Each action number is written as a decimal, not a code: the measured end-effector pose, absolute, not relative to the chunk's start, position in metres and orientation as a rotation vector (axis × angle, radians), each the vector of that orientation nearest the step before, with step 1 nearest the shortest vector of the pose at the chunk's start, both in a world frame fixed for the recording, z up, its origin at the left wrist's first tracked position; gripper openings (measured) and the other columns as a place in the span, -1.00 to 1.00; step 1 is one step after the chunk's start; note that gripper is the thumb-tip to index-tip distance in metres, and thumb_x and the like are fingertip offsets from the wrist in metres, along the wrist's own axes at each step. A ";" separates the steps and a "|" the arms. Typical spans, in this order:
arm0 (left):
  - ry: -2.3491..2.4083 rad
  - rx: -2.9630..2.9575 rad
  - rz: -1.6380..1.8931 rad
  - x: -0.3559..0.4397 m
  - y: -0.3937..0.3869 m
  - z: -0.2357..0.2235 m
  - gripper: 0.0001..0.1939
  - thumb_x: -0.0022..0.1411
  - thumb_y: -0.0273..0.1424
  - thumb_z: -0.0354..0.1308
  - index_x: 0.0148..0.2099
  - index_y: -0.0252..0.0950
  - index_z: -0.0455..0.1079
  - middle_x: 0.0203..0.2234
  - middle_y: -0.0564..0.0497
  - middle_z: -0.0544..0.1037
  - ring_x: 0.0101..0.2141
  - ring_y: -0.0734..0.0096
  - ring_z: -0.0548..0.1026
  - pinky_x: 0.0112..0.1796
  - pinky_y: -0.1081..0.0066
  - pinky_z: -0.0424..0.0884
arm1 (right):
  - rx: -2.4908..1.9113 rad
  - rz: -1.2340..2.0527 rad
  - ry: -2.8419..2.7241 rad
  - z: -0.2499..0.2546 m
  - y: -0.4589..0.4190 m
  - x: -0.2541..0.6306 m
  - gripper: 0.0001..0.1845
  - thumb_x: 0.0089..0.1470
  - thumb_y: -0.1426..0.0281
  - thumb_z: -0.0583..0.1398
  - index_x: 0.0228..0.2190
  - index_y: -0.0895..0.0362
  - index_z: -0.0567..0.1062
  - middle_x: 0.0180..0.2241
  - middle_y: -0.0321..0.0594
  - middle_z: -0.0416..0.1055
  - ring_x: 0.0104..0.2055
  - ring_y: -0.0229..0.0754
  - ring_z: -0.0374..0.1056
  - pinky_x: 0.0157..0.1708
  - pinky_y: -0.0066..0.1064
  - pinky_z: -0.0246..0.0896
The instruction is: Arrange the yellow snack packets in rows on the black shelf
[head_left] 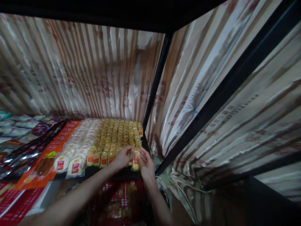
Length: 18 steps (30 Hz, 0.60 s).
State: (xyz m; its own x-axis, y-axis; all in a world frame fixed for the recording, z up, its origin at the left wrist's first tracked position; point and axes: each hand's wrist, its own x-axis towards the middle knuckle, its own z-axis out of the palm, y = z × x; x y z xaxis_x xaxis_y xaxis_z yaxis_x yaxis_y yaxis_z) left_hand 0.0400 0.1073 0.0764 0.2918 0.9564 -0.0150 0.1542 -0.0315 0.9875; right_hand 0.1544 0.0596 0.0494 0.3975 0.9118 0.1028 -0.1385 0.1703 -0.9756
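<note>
My right hand (pixel 146 164) pinches a small clear-wrapped yellow snack cake (pixel 135 163) with a red and orange label, at the front right corner of a black shelf. Close against its left side is my left hand (pixel 124 157), its fingers curled in and the tips at the wrapper's edge. Behind and left of both hands stand tight rows of the same yellow wrapped cakes (pixel 113 135). The left hand hides part of the front row. Beside them lie rows of round white wrapped cakes (pixel 75 167) with red labels.
Further left are orange packets (pixel 48 153), dark shiny packets (pixel 25 150) and pale bags (pixel 15 124). A red crate (pixel 117 194) with packets sits below the shelf. Black posts (pixel 157 78) and striped plastic sheeting (pixel 101 69) enclose the back and right.
</note>
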 end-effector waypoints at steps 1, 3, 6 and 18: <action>1.112 1.498 0.920 0.043 0.116 0.081 -0.69 -0.03 -0.40 0.14 -0.18 -0.36 0.43 -0.48 0.04 0.47 -0.50 0.48 0.38 -0.40 0.47 0.31 | -1.180 0.835 -0.893 0.051 0.064 0.157 -0.51 -0.11 0.26 0.21 -0.10 0.16 0.38 -0.06 -0.03 0.41 -0.03 -0.08 0.34 0.00 -0.19 0.24; 1.175 1.590 0.964 0.051 0.136 0.091 -0.72 -0.04 -0.46 0.13 -0.20 -0.35 0.44 -0.41 0.01 0.51 -0.43 0.46 0.41 -0.34 0.47 0.32 | -1.254 0.670 -0.978 0.058 0.073 0.161 -0.53 -0.04 0.29 0.15 -0.06 0.16 0.36 0.01 -0.02 0.34 0.04 -0.09 0.27 0.04 -0.21 0.19; 1.260 1.722 1.011 0.068 0.169 0.107 -0.69 0.00 -0.49 0.12 -0.13 -0.34 0.41 -0.33 -0.01 0.52 -0.37 0.45 0.43 -0.28 0.47 0.33 | -1.333 0.410 -1.075 0.070 0.088 0.168 -0.60 0.02 0.34 0.05 -0.09 0.16 0.40 0.04 -0.05 0.31 0.10 -0.11 0.20 0.08 -0.21 0.12; 1.401 2.206 0.788 0.131 0.243 0.099 -0.72 0.11 -0.47 0.07 -0.09 -0.27 0.39 -0.18 -0.01 0.51 -0.16 0.43 0.45 -0.11 0.46 0.32 | -1.496 0.480 -0.879 0.049 0.169 0.198 -0.53 0.01 0.29 -0.02 -0.09 0.19 0.44 -0.06 -0.07 0.43 0.00 -0.11 0.31 0.04 -0.29 0.10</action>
State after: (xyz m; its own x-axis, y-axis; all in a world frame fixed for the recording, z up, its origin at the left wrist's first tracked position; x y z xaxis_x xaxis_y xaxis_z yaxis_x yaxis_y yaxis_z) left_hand 0.1311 0.2428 0.0988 0.3356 0.9105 0.2415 0.6793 -0.4115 0.6076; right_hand 0.1985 0.1694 0.0488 0.6200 0.7576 0.2040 0.2388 0.0655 -0.9689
